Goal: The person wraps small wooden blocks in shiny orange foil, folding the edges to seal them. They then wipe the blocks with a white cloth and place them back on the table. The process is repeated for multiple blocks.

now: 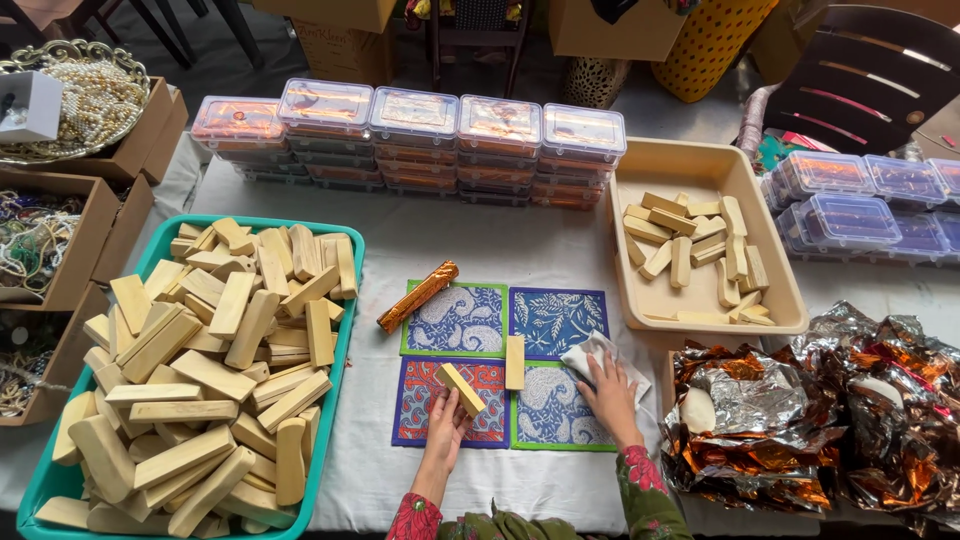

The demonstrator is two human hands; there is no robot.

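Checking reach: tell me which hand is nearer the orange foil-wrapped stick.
Left. The left hand, holding a wooden block, sits just below the orange foil-wrapped stick. The right hand, on a white cloth, lies farther off to the stick's right.

Both forearms are bare from the wrists up to where the sleeves begin near the elbows. The left sleeve (413, 519) is red with a small pink and white flower print. The right sleeve (645, 490) is dark green, printed with large pink-red flowers and paler leaves.
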